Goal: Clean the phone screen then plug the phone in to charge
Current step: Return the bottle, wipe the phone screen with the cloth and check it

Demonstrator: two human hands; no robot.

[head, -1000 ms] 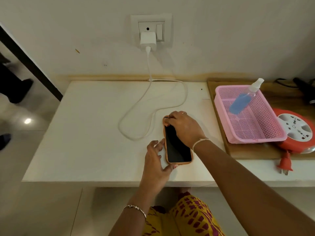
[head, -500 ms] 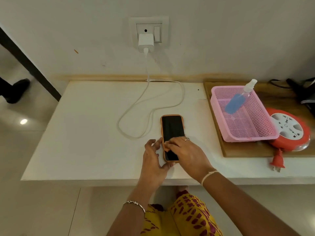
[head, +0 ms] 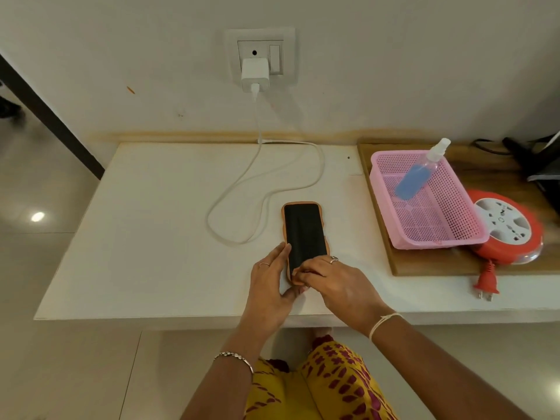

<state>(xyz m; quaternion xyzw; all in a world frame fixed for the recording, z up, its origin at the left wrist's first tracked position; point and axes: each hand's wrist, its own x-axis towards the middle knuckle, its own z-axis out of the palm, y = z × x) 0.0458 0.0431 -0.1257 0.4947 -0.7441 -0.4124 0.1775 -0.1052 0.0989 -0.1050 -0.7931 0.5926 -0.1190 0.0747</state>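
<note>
While the phone (head: 304, 234) lies flat on the white desk (head: 151, 222), screen up and dark in its orange case, both hands are at its near end. The left hand (head: 269, 280) grips it from the left side: the thumb lies along the left edge and the fingers curl round the near corner. The right hand (head: 330, 280) sits over the bottom of the screen with its fingers bent down onto the glass. Whether they pinch the phone or only press on it, I cannot tell.

A white charger (head: 255, 74) is plugged into the wall socket (head: 260, 50) above the desk, and its cable (head: 315, 177) drops to the desk and loops just left of the phone. The free end is not clear to see.

To the right, well apart from the phone, a wooden board (head: 424, 265) carries a pink basket (head: 439, 242) with a spray bottle (head: 416, 177) of blue liquid leaning in it. Just beside the basket is a red extension reel (head: 509, 228), whose plug (head: 486, 281) hangs over the board's near edge onto the desk.
</note>
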